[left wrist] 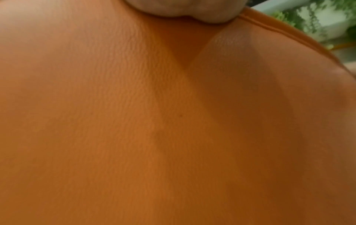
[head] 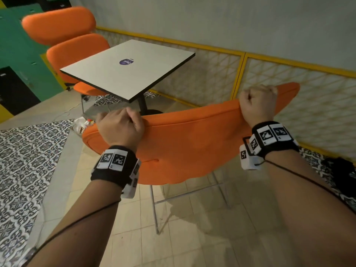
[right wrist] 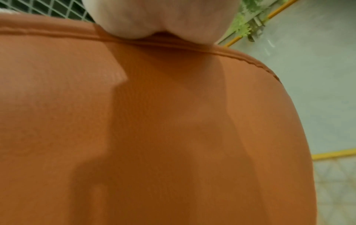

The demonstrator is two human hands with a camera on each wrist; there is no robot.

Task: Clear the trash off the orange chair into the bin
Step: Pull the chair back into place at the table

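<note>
Currently both hands grip the top edge of the orange chair [head: 188, 143] backrest: left hand [head: 120, 129] at 9 o'clock, right hand [head: 257, 105] at 2 o'clock, fingers curled over the rim and hidden behind it. Trash [head: 82, 125], pale wrappers, peeks past the backrest's left end beside the left hand. White square counter [head: 127, 70] stands at 11 o'clock, two more orange chairs [head: 73, 53] behind it.

Both hands on chair [head: 192, 143] backrest top; table [head: 131, 68] behind chair; trash [head: 82, 125] left.
</note>
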